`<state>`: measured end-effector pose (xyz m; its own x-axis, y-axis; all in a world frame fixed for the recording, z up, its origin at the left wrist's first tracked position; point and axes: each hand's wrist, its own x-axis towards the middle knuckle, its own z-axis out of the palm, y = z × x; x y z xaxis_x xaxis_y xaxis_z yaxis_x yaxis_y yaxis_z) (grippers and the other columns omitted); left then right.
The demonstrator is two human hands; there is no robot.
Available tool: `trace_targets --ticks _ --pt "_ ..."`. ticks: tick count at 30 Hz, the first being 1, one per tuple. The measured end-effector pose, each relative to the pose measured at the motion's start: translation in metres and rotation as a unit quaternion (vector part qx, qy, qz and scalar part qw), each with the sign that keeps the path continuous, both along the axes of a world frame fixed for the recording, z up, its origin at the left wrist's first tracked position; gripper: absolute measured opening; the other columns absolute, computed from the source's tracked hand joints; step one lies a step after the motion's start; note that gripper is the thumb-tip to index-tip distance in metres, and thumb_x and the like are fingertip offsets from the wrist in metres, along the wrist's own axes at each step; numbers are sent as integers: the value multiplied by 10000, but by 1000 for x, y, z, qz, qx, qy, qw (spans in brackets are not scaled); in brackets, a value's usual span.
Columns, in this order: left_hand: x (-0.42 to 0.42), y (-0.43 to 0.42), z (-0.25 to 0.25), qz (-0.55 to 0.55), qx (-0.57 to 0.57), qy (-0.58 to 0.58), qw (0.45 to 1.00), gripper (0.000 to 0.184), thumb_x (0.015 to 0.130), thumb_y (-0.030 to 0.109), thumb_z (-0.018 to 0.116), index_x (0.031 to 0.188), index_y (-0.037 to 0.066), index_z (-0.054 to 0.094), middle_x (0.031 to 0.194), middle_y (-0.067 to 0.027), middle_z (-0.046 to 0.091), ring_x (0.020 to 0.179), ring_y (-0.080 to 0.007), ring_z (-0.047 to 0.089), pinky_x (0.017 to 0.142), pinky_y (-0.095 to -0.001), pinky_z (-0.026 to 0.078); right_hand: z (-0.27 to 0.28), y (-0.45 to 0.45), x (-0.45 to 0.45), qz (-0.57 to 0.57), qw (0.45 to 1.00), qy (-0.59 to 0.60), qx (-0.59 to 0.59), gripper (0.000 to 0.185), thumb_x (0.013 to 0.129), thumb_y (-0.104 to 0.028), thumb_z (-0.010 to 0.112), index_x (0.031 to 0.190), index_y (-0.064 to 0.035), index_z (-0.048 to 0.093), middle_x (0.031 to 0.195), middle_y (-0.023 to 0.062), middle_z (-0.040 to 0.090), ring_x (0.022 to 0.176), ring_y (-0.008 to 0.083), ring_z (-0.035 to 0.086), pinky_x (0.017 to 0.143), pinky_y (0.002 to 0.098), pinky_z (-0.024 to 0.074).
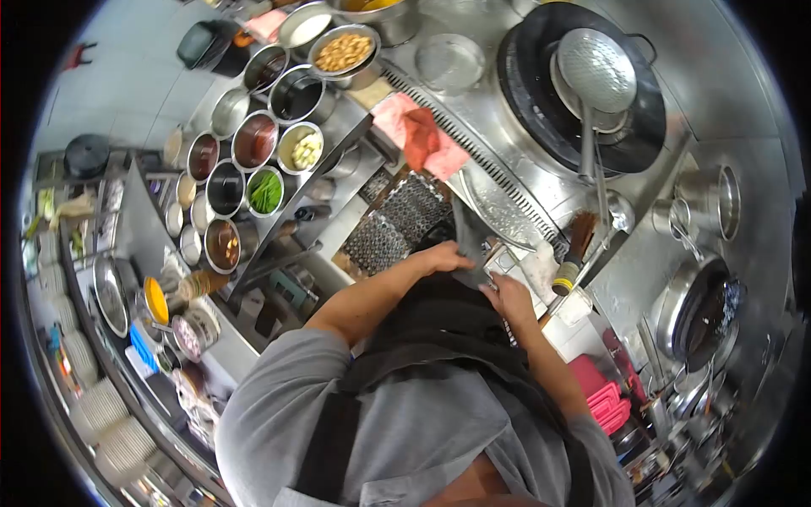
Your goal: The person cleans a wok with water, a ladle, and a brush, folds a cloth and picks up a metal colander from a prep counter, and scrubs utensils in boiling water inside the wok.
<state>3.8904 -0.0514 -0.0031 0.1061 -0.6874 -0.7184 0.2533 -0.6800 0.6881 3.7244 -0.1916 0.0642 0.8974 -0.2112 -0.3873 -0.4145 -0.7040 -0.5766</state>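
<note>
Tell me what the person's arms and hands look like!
Short grey sleeves cover the upper arms, and the forearms are bare. I see no gloves on the left hand or right hand. A black apron with wide straps goes over the grey shirt.

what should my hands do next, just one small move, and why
Perhaps ease the right hand away from the dark apron toward the strainer: it lies over the wok on that hand's side, handle pointing back toward the person, while the left hand is by the apron too.

Left hand (446, 257), right hand (510, 299) near apron (435, 314), wok (525, 97)
</note>
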Motion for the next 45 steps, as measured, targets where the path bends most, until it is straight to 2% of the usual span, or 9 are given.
trace_targets --ticks 2,6,11,16,24,31,37,41,45 --pt "-9 -7 -13 150 -62 80 984 302 826 203 643 1027 -20 623 932 -79 636 857 -145 594 735 -294 493 -12 -1 28 57 998 16 -20 322 805 -314 616 916 -14 571 818 200 620 782 391 595 689 477 464" --pt "20 3 13 127 46 -118 984 361 785 285 672 1011 6 634 889 -136 659 803 -227 636 722 -345 506 -44 -13 66 118 984 -133 -9 257 799 -267 621 847 -25 549 795 181 617 753 389 593 677 473 470" --pt "24 -4 -3 116 250 -448 851 329 755 232 633 982 -5 619 1013 -256 607 948 -386 592 810 -437 479 -7 -7 56 169 967 -185 49 254 809 -171 604 1035 -60 567 924 152 588 838 354 588 702 438 479" --pt "78 -39 25 213 33 -600 771 201 809 165 544 941 26 606 903 -222 630 833 -381 621 751 -447 508 14 -37 -2 100 978 -154 100 318 809 -158 634 1103 -52 577 890 155 608 804 337 593 687 388 472" --pt "122 -72 23 -38 176 -600 780 209 823 145 509 969 53 628 944 -168 652 875 -298 652 752 -380 529 27 -69 -49 26 987 -134 89 287 806 -131 649 1077 -46 611 899 149 632 715 271 618 652 349 490" --pt "115 -67 41 -38 140 -594 791 242 850 173 460 925 62 661 913 -132 674 872 -265 658 752 -373 528 26 -61 -42 11 986 -66 152 243 814 -125 646 1029 -16 625 886 160 635 686 270 632 632 353 504" --pt "92 -27 56 157 89 -546 818 246 808 243 533 930 40 600 841 -177 653 795 -340 642 732 -423 521 28 -63 -1 154 976 -41 148 271 828 -150 613 1058 -6 617 927 168 642 722 270 641 670 358 490" --pt "29 44 17 266 122 -501 814 199 755 203 550 788 27 636 783 -207 640 764 -388 626 714 -462 511 17 -47 20 222 959 -52 169 266 824 -128 608 1055 2 619 876 165 642 715 256 632 673 349 487" --pt "-86 146 -29 162 293 -389 859 216 698 131 608 875 36 686 958 -188 648 922 -331 627 796 -427 502 25 -16 42 307 943 -47 125 267 815 -130 622 1046 5 623 815 143 639 699 233 624 664 331 487"
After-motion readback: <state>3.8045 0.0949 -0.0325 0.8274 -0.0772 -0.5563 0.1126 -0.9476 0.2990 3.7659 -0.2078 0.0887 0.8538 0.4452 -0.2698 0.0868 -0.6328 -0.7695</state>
